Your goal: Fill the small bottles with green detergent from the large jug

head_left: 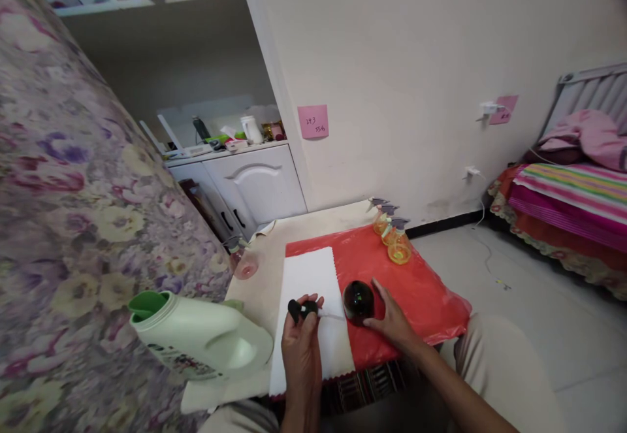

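My left hand pinches a black spray trigger head between thumb and fingertips, its grip pressed together on the cap, with the thin dip tube running off to the right toward the bottle. My right hand rests with its grip spread against the side of a dark round bottle, fingers touching its right flank; the bottle stands upright on the red plastic sheet, just beside the edge of a white cloth. The trigger head hovers over that white cloth, just left of the bottle and apart from it. The sheet and cloth cover a low bench in front of my knees. At the far corner of the red sheet, three small orange spray bottles stand close together, well apart from my hands. A pinkish spray bottle sits at the left edge of the bench, and near my left hand a large pale green detergent jug lies on its side with its open green mouth pointing left. A flowered cover fills the left, a white cabinet stands behind, and a bed with striped bedding lies at the right.
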The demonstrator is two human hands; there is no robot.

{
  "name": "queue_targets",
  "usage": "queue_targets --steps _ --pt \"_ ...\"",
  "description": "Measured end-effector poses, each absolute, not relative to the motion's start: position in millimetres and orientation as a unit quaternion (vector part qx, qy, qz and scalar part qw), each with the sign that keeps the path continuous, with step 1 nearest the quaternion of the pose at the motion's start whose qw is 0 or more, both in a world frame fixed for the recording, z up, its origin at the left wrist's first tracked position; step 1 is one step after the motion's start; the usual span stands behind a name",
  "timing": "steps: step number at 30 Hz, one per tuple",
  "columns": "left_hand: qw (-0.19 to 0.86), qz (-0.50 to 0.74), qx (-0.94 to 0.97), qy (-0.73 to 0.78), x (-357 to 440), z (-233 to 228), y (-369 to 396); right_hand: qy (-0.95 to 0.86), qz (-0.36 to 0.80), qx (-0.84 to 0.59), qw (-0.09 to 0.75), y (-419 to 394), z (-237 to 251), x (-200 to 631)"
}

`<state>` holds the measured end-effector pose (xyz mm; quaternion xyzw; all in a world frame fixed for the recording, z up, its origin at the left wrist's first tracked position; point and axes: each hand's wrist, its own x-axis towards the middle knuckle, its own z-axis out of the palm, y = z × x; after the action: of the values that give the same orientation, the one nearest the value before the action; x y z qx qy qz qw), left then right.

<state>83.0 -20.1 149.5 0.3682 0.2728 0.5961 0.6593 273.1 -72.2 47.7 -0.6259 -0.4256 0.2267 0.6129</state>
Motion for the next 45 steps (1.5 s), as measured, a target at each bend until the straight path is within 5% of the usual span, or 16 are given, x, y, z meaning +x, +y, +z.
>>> queue_targets --steps 7,14,20,29,34,45 --pt "0.571 0.498 0.560 0.335 92.6 139.8 -31.2 -0.384 0.250 -0.579 0.674 -106.3 87.1 278.3" --pt "0.305 0.377 0.830 0.277 109.7 134.3 -43.9 -0.381 0.443 -0.452 0.674 -128.0 125.2 258.2" --pt "0.142 0.305 0.918 0.210 117.7 131.6 -42.8 -0.321 0.481 -0.444 0.684 -130.1 111.1 257.6" --pt "0.122 0.380 0.898 0.186 129.8 144.5 -45.3 -0.206 0.434 -0.404 0.778 -126.1 107.2 274.9" --pt "0.196 0.444 0.845 0.224 114.2 140.2 -35.3 -0.196 0.346 -0.444 0.803 -114.2 93.0 308.3" --pt "0.177 0.373 0.848 0.333 74.6 46.9 7.6 -0.279 0.187 -0.629 0.701 -90.8 43.3 338.8"
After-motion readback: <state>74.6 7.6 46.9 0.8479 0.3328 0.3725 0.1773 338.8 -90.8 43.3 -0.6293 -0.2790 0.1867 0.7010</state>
